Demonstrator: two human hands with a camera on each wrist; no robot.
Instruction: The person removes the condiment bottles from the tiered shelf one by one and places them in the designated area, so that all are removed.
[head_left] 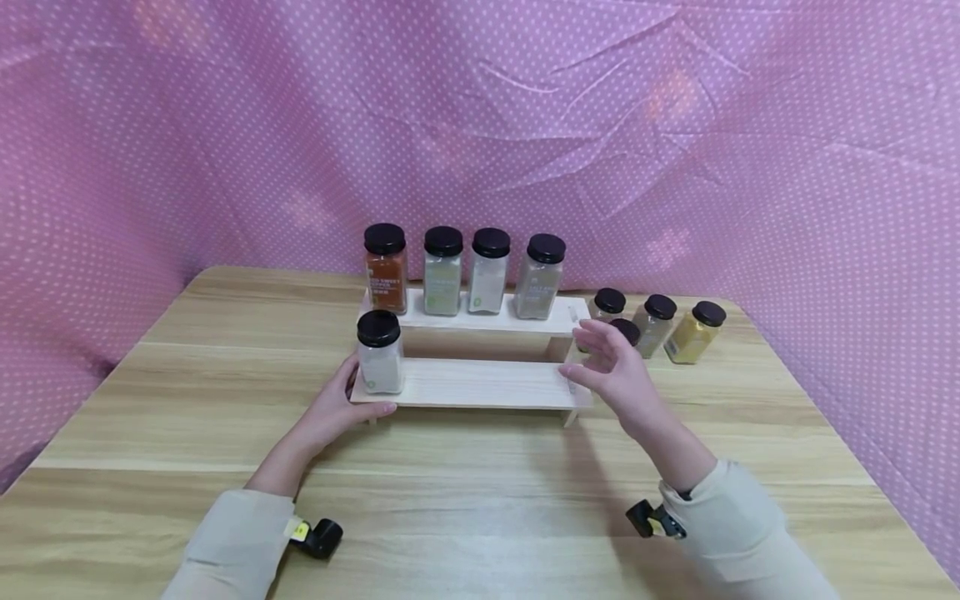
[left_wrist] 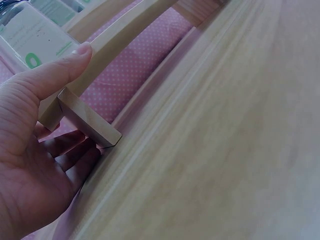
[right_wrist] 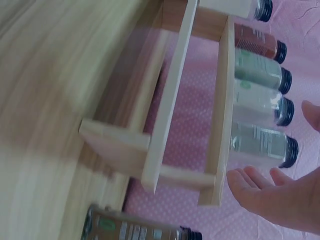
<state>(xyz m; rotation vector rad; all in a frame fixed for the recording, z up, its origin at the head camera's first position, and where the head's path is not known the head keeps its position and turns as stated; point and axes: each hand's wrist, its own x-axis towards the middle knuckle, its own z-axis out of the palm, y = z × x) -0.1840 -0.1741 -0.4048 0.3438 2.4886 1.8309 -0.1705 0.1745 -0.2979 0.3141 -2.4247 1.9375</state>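
Head view, rack: a two-tier wooden rack (head_left: 480,385) stands at the centre of the frame on the wood-grain surface (head_left: 465,508).
Left hand: at the rack's left end, left of centre, the left hand (head_left: 330,408) grips the lower shelf (head_left: 517,377); in the left wrist view its thumb (left_wrist: 57,74) lies along the front edge, the other fingers curled below beside the leg (left_wrist: 90,120).
Right hand: right of centre, the right hand (head_left: 618,379) is held with thumb and fingers apart around nothing, just beside the rack's right end; whether a fingertip touches the wood I cannot tell.
Lower shelf: one black-lidded white jar (head_left: 381,368) stands at its left end, just above the left thumb.
Upper shelf: from left to right, a red-filled jar (head_left: 387,279), a pale green jar (head_left: 442,287), a second white jar (head_left: 489,285) and a grey jar (head_left: 538,290); the last is nearest the right fingers.
Right of the frame: a yellow jar (head_left: 692,340) and a grey-brown jar (head_left: 652,329) stand on the surface, with two more jars partly hidden behind the right hand.
Background: pink dotted cloth (head_left: 480,125) fills the upper frame.
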